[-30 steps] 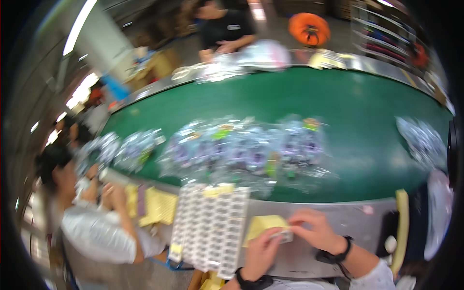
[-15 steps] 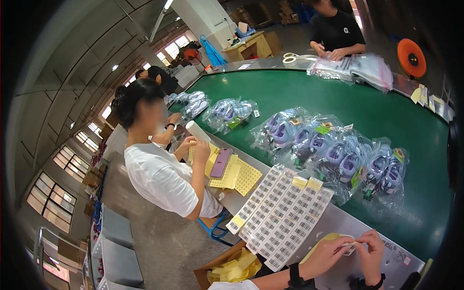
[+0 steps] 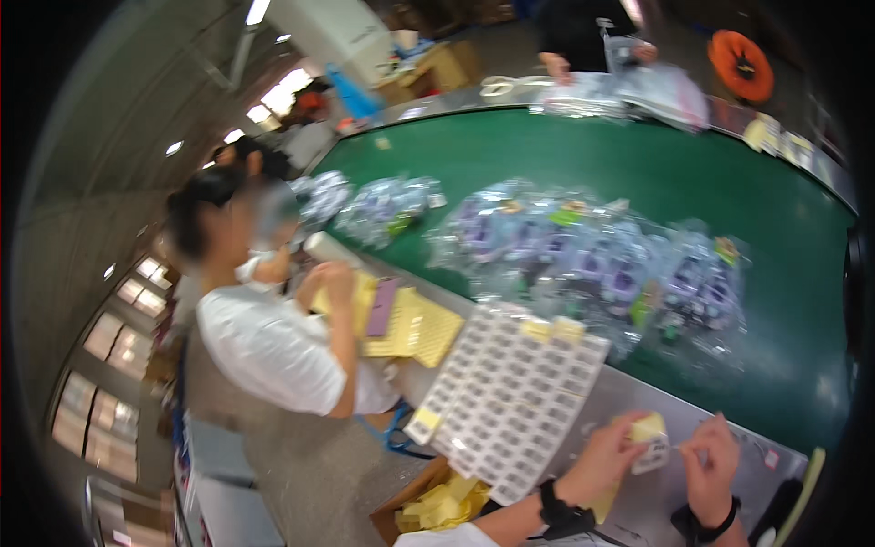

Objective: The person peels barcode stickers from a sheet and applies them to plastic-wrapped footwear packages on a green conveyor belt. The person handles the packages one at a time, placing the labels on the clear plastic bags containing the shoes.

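Observation:
Low at the right of the head view, my left hand [image 3: 605, 461] pinches a small white tag [image 3: 652, 454] with dark print, and a yellow piece of paper [image 3: 648, 427] shows above it. My right hand [image 3: 713, 463] is just to the right, thumb and fingertips pressed together. A thin line seems to run from the tag to those fingertips, but blur hides what they grip. Beside my left forearm, white sheets of printed stickers [image 3: 515, 401] overlap on the metal table edge [image 3: 670, 410]. More yellow paper [image 3: 602, 501] lies under my left hand.
Clear-bagged lilac shoes [image 3: 620, 273] lie in a row on the green surface [image 3: 547, 155]. At left, a person in white [image 3: 273, 351] handles yellow sheets [image 3: 415, 328] near a purple phone [image 3: 382, 307]. An open carton [image 3: 387, 520] holds yellow scraps. Someone opposite handles clear bags [image 3: 592, 96].
My hands have drawn apart; the tag now shows in my left hand with the yellow piece. My view has shifted and blurred. The person opposite has raised one hand.

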